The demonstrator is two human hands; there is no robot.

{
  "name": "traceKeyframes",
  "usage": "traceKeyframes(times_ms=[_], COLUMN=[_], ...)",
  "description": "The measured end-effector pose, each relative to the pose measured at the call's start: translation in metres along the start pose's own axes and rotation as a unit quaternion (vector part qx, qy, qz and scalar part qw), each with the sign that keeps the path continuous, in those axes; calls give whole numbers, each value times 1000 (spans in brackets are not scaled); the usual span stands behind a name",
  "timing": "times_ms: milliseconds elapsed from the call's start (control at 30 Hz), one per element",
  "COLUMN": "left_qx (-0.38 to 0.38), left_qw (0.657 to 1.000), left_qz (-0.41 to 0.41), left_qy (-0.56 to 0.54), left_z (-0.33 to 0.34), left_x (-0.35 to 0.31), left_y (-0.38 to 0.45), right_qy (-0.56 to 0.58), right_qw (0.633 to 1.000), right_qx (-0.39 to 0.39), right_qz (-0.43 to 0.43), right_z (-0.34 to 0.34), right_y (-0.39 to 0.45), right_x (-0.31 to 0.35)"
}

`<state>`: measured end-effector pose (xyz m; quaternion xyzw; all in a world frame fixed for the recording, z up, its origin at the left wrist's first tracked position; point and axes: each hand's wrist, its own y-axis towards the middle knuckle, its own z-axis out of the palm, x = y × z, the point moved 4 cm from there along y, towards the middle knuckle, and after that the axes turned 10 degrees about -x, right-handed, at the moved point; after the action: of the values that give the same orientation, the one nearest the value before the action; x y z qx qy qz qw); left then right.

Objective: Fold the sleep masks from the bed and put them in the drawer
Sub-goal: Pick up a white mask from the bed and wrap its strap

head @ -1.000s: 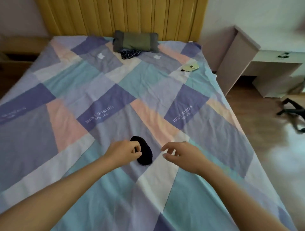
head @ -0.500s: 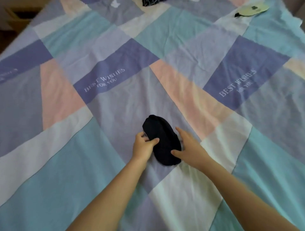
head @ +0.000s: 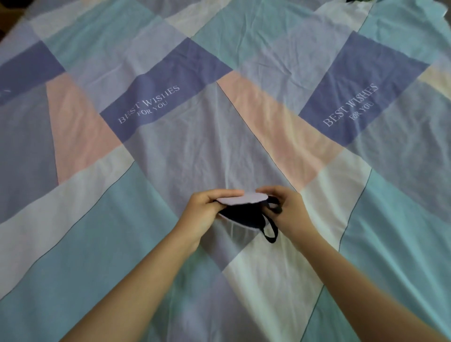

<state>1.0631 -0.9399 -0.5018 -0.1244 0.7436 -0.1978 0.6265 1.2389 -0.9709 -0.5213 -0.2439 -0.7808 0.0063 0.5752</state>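
Left hand (head: pixel 203 212): fingers pinch the left end of the sleep mask.
Right hand (head: pixel 289 211): fingers pinch its right end at the strap (head: pixel 270 229).
Sleep mask (head: pixel 244 210): held between both hands, just above the patchwork bedsheet (head: pixel 170 158).

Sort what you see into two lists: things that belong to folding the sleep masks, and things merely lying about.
Belongs to the job:
sleep mask, its strap, left hand, right hand

Lying about:
patchwork bedsheet, dark object cut off at the top edge
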Motion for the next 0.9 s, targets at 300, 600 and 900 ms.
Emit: traceKeyframes(times_ms=[300, 600, 900], left_qx=[64, -153, -237], left_qw=[957, 979, 967], left_qz=[-210, -86, -27], left_qy=[-190, -105, -94], left_z=[-12, -61, -59], left_x=[16, 13, 16], left_y=[-20, -3, 0], right_qy=[291, -41, 53], right_qw=[947, 977, 992], right_qx=[32, 147, 48], right_qz=[132, 146, 104], right_z=[9, -15, -5], right_y=[-30, -39, -38], right_x=[5, -4, 27])
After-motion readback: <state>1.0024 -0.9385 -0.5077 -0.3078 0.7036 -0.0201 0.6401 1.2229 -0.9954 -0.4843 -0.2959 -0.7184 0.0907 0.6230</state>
